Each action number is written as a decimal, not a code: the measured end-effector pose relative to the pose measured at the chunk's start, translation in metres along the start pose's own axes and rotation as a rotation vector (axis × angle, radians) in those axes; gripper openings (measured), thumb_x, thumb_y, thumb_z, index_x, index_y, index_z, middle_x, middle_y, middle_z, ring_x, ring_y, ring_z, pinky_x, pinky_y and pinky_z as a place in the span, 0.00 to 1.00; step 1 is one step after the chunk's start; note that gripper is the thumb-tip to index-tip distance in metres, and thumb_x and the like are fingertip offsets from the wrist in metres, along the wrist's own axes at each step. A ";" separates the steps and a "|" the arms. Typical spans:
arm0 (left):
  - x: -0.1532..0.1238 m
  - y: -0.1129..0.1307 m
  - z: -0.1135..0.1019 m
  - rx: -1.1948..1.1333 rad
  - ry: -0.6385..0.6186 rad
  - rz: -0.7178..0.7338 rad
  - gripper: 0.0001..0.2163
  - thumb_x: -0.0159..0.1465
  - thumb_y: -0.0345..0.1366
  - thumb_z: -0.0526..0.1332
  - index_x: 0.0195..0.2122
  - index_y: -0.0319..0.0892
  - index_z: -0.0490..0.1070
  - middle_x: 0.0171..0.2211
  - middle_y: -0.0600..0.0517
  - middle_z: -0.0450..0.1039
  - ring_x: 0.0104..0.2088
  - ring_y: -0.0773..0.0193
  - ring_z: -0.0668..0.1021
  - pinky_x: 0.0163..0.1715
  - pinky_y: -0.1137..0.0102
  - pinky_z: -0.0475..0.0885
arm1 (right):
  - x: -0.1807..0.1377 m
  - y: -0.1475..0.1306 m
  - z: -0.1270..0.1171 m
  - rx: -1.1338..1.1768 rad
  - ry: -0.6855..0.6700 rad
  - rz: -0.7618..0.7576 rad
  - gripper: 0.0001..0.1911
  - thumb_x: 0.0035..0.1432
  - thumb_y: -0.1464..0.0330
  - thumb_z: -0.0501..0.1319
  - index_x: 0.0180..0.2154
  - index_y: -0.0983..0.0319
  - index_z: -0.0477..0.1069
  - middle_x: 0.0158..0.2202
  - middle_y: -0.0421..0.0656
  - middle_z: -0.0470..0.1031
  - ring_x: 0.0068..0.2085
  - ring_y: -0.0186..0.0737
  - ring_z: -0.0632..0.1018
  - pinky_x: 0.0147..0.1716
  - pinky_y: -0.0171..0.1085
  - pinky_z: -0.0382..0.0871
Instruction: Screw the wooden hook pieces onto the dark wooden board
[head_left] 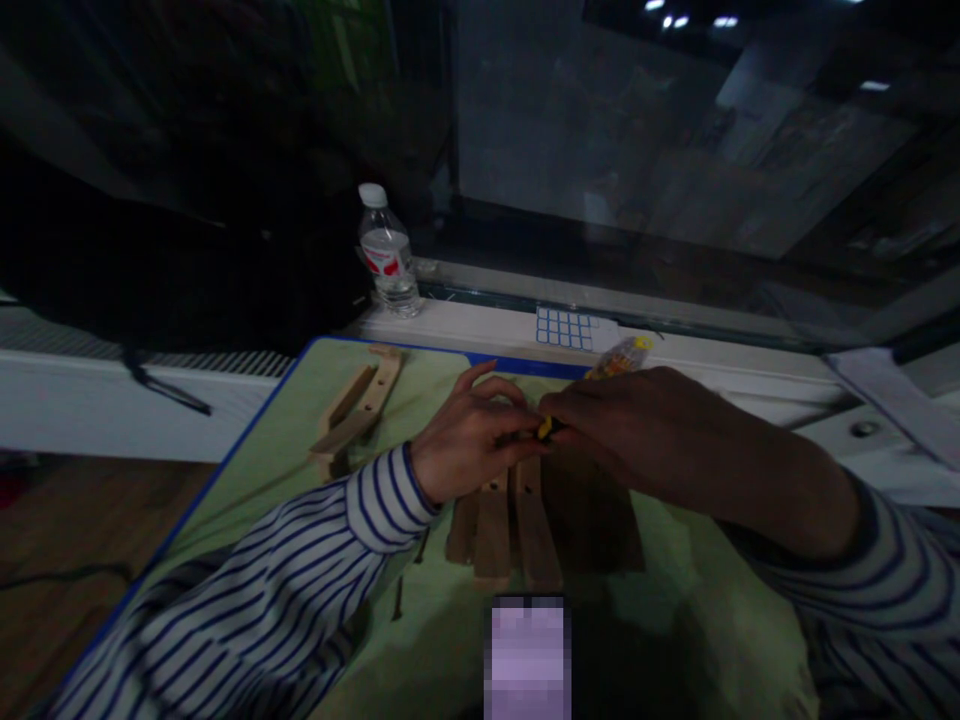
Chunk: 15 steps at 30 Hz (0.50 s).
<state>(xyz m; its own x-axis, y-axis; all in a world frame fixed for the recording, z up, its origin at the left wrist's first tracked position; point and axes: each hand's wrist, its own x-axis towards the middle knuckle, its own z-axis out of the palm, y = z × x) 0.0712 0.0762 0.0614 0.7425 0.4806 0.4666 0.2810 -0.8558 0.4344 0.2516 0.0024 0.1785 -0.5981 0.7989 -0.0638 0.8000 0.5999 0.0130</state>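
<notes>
My left hand (474,432) is over the middle of the table, thumb and forefinger closed in a pinch beside a small yellow-and-black piece (546,428). From the other side my right hand (637,420) closes its fingers on that same piece, whose kind is hard to make out in the dim light. Directly below the hands, two wooden bars with holes, a left bar (493,540) and a right bar (538,540), lie side by side on a brown flat sheet (600,510). Their far ends are hidden by my hands. A long dark screw (397,598) lies near my left sleeve.
More joined wooden pieces (367,400) lie at the table's far left. A plastic bag with yellow bits (619,357) is beyond my right hand. On the window sill stand a water bottle (388,255) and a blue-gridded sheet (564,328). The table (255,460) has a blue edge.
</notes>
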 end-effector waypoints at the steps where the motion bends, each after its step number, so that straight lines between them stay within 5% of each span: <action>1: 0.000 0.000 0.000 -0.005 -0.007 0.002 0.06 0.59 0.39 0.63 0.37 0.49 0.76 0.35 0.54 0.77 0.45 0.63 0.74 0.61 0.52 0.49 | 0.000 0.000 0.001 -0.016 0.002 0.002 0.12 0.60 0.75 0.53 0.44 0.61 0.70 0.35 0.44 0.78 0.33 0.36 0.77 0.28 0.33 0.63; 15: 0.002 0.000 -0.007 -0.048 -0.106 -0.003 0.05 0.61 0.34 0.61 0.37 0.48 0.75 0.39 0.55 0.76 0.48 0.63 0.72 0.62 0.51 0.47 | 0.003 -0.001 0.009 -0.069 -0.002 0.038 0.12 0.62 0.71 0.53 0.48 0.60 0.66 0.34 0.43 0.78 0.34 0.39 0.77 0.27 0.35 0.60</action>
<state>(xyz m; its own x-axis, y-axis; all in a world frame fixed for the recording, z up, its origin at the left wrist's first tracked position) 0.0682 0.0780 0.0680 0.8025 0.4581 0.3823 0.2560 -0.8431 0.4729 0.2497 0.0039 0.1695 -0.5669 0.8213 -0.0635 0.8170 0.5705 0.0844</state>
